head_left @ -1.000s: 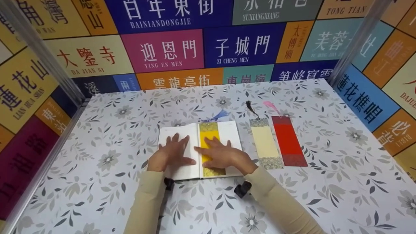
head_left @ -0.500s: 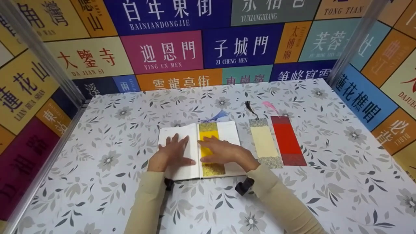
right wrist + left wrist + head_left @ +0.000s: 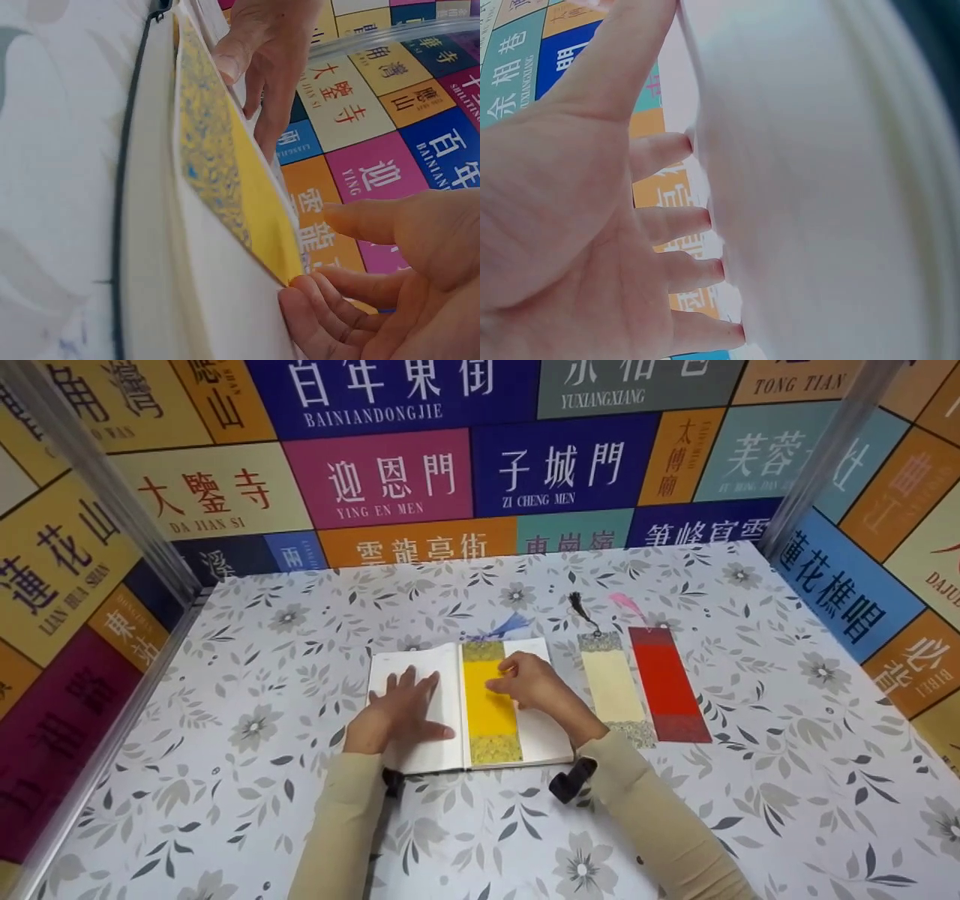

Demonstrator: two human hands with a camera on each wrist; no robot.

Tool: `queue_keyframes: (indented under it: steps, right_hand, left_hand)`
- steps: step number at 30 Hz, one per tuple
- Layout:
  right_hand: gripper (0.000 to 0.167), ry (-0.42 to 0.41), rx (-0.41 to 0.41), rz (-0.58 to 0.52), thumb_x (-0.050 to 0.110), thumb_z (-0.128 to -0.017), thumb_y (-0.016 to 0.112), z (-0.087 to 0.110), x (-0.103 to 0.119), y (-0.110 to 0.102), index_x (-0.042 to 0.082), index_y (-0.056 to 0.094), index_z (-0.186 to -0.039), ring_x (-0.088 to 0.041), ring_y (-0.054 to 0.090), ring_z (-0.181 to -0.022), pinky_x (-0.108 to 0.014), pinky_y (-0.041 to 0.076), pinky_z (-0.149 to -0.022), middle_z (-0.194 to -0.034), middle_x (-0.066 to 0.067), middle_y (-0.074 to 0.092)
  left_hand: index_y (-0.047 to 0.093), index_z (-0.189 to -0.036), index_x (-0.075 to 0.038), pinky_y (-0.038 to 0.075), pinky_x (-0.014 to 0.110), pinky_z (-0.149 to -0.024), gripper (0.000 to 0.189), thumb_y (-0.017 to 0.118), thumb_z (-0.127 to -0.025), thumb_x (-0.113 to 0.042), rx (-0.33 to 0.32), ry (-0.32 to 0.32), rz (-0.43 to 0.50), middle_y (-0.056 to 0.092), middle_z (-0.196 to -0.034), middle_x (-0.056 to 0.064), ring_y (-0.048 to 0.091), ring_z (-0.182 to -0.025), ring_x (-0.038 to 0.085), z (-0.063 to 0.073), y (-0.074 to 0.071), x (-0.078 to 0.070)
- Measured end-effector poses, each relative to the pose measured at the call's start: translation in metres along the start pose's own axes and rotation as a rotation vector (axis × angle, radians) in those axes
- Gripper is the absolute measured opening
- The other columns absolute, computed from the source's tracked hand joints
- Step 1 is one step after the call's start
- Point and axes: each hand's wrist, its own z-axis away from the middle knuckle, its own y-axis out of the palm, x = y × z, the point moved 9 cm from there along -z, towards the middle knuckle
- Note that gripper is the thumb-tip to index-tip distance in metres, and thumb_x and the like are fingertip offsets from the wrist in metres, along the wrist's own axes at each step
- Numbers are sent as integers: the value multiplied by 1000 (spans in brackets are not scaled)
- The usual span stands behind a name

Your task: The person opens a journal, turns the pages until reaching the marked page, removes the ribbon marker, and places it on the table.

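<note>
An open book [image 3: 416,660] lies on the table with a yellow bookmark [image 3: 491,705] along its right page. The bookmark has patterned ends and a blue tassel [image 3: 510,626] beyond the book's top edge. My left hand [image 3: 401,709] rests on the left page with fingers spread; in the left wrist view its fingertips [image 3: 705,219] press the paper. Over the right page, my right hand [image 3: 536,682] has its fingers bent at the bookmark's right edge. In the right wrist view those fingertips [image 3: 304,292] touch the edge of the bookmark, while the thumb stands apart from it.
To the right of the book lie a cream bookmark [image 3: 615,686] with a dark tassel and a red bookmark [image 3: 670,682] with a pink tassel. A flower-patterned cloth [image 3: 255,727] covers the table. Panels with Chinese characters [image 3: 375,476] stand behind and at both sides.
My right hand has moved off the middle of the yellow bookmark, up and right to its edge, its spread fingers now bent. The left hand stays on the left page.
</note>
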Motion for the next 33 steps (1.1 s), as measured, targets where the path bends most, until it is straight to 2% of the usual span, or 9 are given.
queue_keyframes:
  steps: [3, 5, 8, 11, 13, 20, 25, 33]
  right_hand:
    - [53, 37, -18, 14, 33, -90, 74, -3, -6, 0, 6, 54, -131, -18, 57, -79, -24, 50, -66, -117, -11, 58]
    - [59, 39, -28, 30, 35, -89, 76, -4, -8, 1, 4, 51, -133, -20, 58, -84, -27, 51, -73, -121, -13, 58]
    - [68, 37, -41, 66, 37, -87, 77, -5, -9, 2, 1, 47, -137, -25, 60, -101, -34, 52, -91, -130, -16, 56]
    - [77, 35, -50, 89, 38, -84, 79, -4, -10, 3, 0, 43, -141, -30, 55, -119, -42, 46, -108, -139, -20, 51]
    - [82, 17, -55, 106, 38, -82, 81, -3, -7, 4, 0, 41, -142, -32, 52, -123, -45, 43, -112, -141, -22, 47]
    - [95, 23, -84, 223, 39, -78, 85, 4, -4, 11, -1, 34, -148, -34, 54, -111, -46, 48, -106, -141, -27, 45]
    - [90, 23, -85, 219, 36, -79, 85, 7, -4, 11, -1, 36, -145, -33, 54, -112, -45, 47, -106, -137, -25, 50]
    - [78, -13, -100, 184, 31, -79, 85, 9, -2, 9, -1, 43, -137, -28, 54, -103, -42, 48, -101, -123, -18, 57]
  left_hand:
    - [19, -162, -18, 13, 75, -117, 100, 72, -85, -54, -6, 9, -3, 4, -168, 24, 7, -154, 50, 0, -1, -1]
    - [19, -162, -17, 14, 75, -117, 100, 71, -86, -54, -3, 14, -8, 4, -168, 24, 7, -153, 50, 0, -1, -2]
    - [17, -162, -17, 13, 74, -118, 100, 70, -87, -55, 11, 23, -10, 3, -168, 24, 7, -153, 50, 0, 0, -2]
    - [17, -162, -17, 13, 74, -118, 100, 71, -87, -54, 17, 28, 5, 1, -168, 24, 6, -154, 50, 0, 0, -2]
    - [17, -162, -17, 15, 74, -117, 100, 72, -86, -53, 14, 31, 1, 2, -168, 24, 7, -154, 50, -1, 0, -1]
    - [20, -162, -17, 19, 76, -115, 101, 73, -85, -54, 7, 33, -10, 6, -168, 25, 10, -153, 50, -2, -1, 1]
    - [20, -162, -17, 18, 76, -115, 100, 72, -85, -54, 9, 39, -5, 5, -168, 25, 9, -153, 51, 0, -2, 0]
    - [18, -162, -17, 16, 75, -117, 100, 71, -86, -54, 27, 18, 1, 2, -167, 25, 6, -152, 53, 2, -2, 0]
